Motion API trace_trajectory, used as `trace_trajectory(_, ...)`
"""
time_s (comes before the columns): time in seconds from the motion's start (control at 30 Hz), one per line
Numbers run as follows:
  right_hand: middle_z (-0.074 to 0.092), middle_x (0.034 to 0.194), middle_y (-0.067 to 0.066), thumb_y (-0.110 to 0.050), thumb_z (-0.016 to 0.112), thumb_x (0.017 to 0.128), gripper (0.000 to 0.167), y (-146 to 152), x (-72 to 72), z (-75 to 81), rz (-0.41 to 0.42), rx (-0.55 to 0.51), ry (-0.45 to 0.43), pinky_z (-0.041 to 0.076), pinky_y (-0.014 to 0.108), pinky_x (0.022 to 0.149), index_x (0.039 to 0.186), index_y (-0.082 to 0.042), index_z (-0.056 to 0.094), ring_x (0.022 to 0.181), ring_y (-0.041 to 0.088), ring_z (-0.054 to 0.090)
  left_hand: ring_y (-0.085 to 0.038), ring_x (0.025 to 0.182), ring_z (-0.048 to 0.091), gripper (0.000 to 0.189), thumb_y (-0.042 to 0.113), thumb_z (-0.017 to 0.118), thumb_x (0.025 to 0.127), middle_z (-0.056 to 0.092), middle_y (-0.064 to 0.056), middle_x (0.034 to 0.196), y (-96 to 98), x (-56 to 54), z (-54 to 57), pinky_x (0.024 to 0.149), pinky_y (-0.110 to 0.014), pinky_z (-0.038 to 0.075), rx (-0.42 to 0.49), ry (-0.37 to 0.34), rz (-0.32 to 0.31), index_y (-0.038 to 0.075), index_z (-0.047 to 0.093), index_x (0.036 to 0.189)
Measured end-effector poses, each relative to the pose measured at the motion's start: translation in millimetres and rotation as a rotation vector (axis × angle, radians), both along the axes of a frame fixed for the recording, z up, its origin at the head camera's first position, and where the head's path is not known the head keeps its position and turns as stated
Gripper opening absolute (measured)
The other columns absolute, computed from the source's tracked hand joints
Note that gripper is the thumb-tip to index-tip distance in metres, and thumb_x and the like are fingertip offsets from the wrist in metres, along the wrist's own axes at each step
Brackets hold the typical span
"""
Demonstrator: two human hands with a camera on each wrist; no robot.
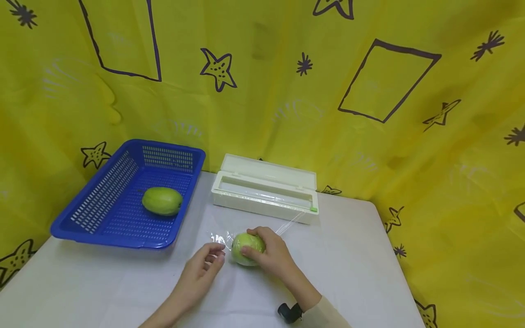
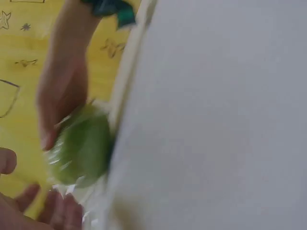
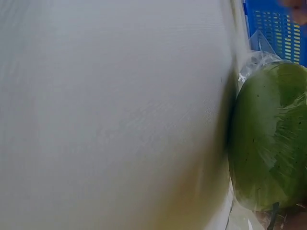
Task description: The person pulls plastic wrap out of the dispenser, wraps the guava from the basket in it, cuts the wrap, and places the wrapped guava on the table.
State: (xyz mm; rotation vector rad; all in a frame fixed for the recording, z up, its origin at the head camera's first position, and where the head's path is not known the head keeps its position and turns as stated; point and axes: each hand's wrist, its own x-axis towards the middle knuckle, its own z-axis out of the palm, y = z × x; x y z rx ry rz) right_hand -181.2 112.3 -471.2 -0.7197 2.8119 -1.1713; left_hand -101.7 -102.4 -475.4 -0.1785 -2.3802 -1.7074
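Note:
A green mango (image 1: 239, 252) sits on the white table, wrapped at least partly in clear plastic film (image 1: 220, 238). My right hand (image 1: 275, 253) grips it from the right, thumb and fingers around its side. To its left, my left hand (image 1: 200, 273) has loosely bent fingers near the film's loose end, apart from the fruit. Glossy film creases show over the mango (image 3: 268, 139) in the right wrist view. In the left wrist view, the left fingers (image 2: 50, 208) are spread below the wrapped fruit.
A white film dispenser box (image 1: 262, 209) stands behind the hands, lid raised, with a strand of film trailing from its right front. On the left, a blue basket (image 1: 94, 196) holds another green mango (image 1: 162, 201). A yellow curtain (image 1: 262, 82) hangs behind the table.

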Motion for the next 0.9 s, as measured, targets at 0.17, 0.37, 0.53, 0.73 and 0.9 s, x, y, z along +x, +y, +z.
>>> trace_trajectory(0.17, 0.066, 0.127, 0.0, -0.053, 0.071, 0.087, 0.053, 1.6, 0.7, -1.3, -0.011, -0.019, -0.004, 0.051, 0.042, 0.093, 0.126, -0.018, 0.064, 0.114, 0.019, 0.062, -0.041, 0.131, 0.049, 0.052, 0.027, 0.058, 0.101, 0.045, -0.019, 0.146, 13.6, -2.2, -21.4, 0.106, -0.053, 0.045, 0.01, -0.156, -0.033, 0.005, 0.046, 0.146)
trace_trajectory(0.37, 0.066, 0.128, -0.002, -0.052, 0.073, 0.085, 0.056, 4.2, 1.6, -4.3, 0.003, -0.027, 0.023, 0.049, 0.044, 0.101, 0.128, -0.017, 0.066, 0.121, 0.019, 0.06, -0.041, 0.141, 0.038, 0.058, 0.035, 0.051, 0.104, 0.035, -0.019, 0.154, 21.7, -25.1, -25.7, 0.111, -0.06, 0.035, -0.206, -0.037, -0.099, -0.003, 0.043, 0.147)
trace_trajectory(0.53, 0.067, 0.125, 0.002, -0.053, 0.074, 0.083, 0.062, 6.2, 1.1, -4.2, 0.014, 0.019, 0.079, 0.051, 0.042, 0.096, 0.132, -0.016, 0.065, 0.116, 0.022, 0.063, -0.04, 0.14, 0.038, 0.056, 0.035, 0.043, 0.107, 0.034, -0.019, 0.155, 29.2, -33.9, -24.1, 0.108, -0.06, 0.04, -0.386, 0.046, -0.095, -0.006, 0.042, 0.146)
trace_trajectory(0.73, 0.062, 0.131, 0.004, -0.056, 0.08, 0.077, 0.077, 12.3, 1.8, -1.6, 0.058, 0.083, 0.084, 0.053, 0.037, 0.089, 0.139, -0.015, 0.059, 0.114, 0.023, 0.063, -0.04, 0.13, 0.046, 0.047, 0.027, 0.045, 0.107, 0.037, -0.023, 0.148, 36.3, -38.2, -23.5, 0.099, -0.057, 0.049, -0.47, 0.151, -0.06, -0.009, 0.048, 0.137)
trace_trajectory(0.9, 0.054, 0.137, 0.003, -0.049, 0.086, 0.072, 0.086, 14.8, 1.9, -2.1, 0.108, 0.128, 0.095, 0.052, 0.041, 0.095, 0.144, -0.014, 0.054, 0.119, 0.022, 0.059, -0.03, 0.125, 0.052, 0.045, 0.022, 0.047, 0.105, 0.048, -0.017, 0.139, 36.6, -44.1, -22.2, 0.102, -0.049, 0.048, -0.416, 0.095, -0.086, -0.001, 0.042, 0.144)
